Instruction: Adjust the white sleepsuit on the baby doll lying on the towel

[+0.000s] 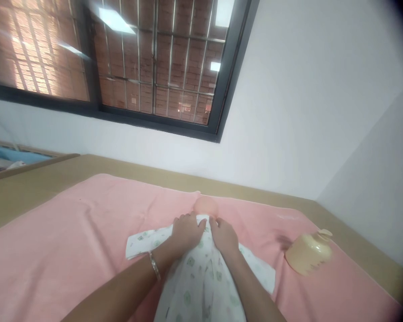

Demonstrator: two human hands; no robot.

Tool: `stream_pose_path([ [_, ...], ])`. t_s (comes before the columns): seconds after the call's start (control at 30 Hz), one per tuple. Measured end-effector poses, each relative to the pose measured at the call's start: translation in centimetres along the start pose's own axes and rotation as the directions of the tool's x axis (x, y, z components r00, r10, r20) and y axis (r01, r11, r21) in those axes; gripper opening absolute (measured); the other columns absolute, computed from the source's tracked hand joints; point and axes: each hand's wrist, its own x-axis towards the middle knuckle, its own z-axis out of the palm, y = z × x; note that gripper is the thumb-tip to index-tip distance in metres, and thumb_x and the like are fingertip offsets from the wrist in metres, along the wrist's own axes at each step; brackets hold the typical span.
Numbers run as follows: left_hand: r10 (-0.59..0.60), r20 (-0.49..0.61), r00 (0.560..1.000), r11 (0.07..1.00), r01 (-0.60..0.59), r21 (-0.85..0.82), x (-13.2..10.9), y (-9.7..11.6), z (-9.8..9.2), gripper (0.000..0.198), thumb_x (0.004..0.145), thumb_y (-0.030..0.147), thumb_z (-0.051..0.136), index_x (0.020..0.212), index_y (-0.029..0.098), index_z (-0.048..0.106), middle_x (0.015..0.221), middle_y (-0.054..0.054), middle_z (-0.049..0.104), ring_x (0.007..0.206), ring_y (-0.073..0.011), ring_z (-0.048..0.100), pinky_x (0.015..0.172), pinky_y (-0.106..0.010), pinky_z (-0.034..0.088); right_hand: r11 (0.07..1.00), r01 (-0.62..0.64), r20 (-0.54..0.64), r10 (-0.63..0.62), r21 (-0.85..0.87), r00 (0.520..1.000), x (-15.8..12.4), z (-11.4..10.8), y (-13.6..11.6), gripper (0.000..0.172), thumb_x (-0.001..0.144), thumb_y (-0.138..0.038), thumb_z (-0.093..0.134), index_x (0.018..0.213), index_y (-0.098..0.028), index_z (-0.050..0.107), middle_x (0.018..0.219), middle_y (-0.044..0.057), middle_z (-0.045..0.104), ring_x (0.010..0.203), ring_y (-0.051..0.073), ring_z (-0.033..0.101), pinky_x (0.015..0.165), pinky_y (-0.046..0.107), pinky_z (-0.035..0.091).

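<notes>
A white garment (201,277) with a small green print lies along the middle of a pink cloth (63,232), its two sleeves spread to the sides. Past its collar shows a rounded, skin-coloured shape (205,206), like the head of a doll. My left hand (187,230), with a bracelet on the wrist, grips the garment at the left of the collar. At the collar's right side, my right hand (224,235) holds the fabric with curled fingers. Both thumbs point toward each other near the neckline.
A cream-coloured container (309,254) lies on the cloth at the right. The cloth covers a tan surface (121,167) against a white wall (282,112). A barred window (161,62) is above. A wooden-edged box (20,156) holding blue material stands at the far left.
</notes>
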Motion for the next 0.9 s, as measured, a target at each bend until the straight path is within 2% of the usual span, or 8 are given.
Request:
stream_pose_path([
  [0.23,0.000,0.002,1.000,1.000,0.000,0.003,0.1,0.0,0.1,0.050,0.088,0.052,0.027,0.105,0.018,0.059,0.095,-0.010,0.066,0.090,-0.0268,0.058,0.080,-0.041,0.038,0.999,-0.013,-0.010,0.013,0.032,1.000,0.2,0.1,0.1,0.051,0.092,-0.051,0.026,0.100,-0.018,0.064,0.098,0.011,0.066,0.090,0.024,0.060,0.069,0.028,0.040],
  [0.53,0.003,0.003,1.000,1.000,-0.003,0.003,0.1,-0.1,0.1,0.049,0.088,0.052,0.028,0.104,0.017,0.059,0.095,-0.010,0.066,0.090,-0.0266,0.059,0.079,-0.040,0.039,1.000,-0.011,-0.003,0.011,-0.003,1.000,0.0,-0.2,-0.1,0.053,0.092,-0.051,0.022,0.096,-0.018,0.064,0.095,0.011,0.066,0.086,0.023,0.060,0.067,0.029,0.039],
  [0.67,0.001,-0.014,1.000,0.999,-0.001,0.040,0.1,0.1,-0.1,0.047,0.088,0.049,0.028,0.096,0.016,0.061,0.093,-0.010,0.066,0.090,-0.0272,0.058,0.078,-0.041,0.039,0.998,-0.008,0.006,0.008,-0.069,1.000,-0.3,-0.8,-0.7,0.056,0.093,-0.051,0.021,0.092,-0.015,0.065,0.092,0.014,0.066,0.085,0.025,0.061,0.068,0.031,0.040],
  [0.8,0.004,-0.014,1.000,0.996,-0.002,0.089,0.0,0.2,-0.4,0.049,0.088,0.049,0.028,0.094,0.015,0.063,0.094,-0.012,0.066,0.091,-0.0279,0.058,0.079,-0.042,0.039,0.972,0.077,0.071,-0.062,-0.223,0.996,-1.4,-2.1,-1.9,0.059,0.096,-0.044,0.016,0.091,-0.011,0.066,0.094,0.019,0.065,0.085,0.026,0.061,0.071,0.034,0.041],
  [0.9,0.015,-0.001,1.000,0.994,-0.015,0.112,-0.1,0.3,-0.6,0.049,0.089,0.048,0.028,0.094,0.015,0.063,0.095,-0.012,0.066,0.091,-0.0277,0.058,0.078,-0.041,0.040,0.949,0.166,0.137,-0.134,-0.268,0.982,-3.0,-3.4,-2.8,0.058,0.097,-0.042,0.015,0.092,-0.012,0.065,0.091,0.017,0.066,0.081,0.026,0.062,0.070,0.034,0.041],
])
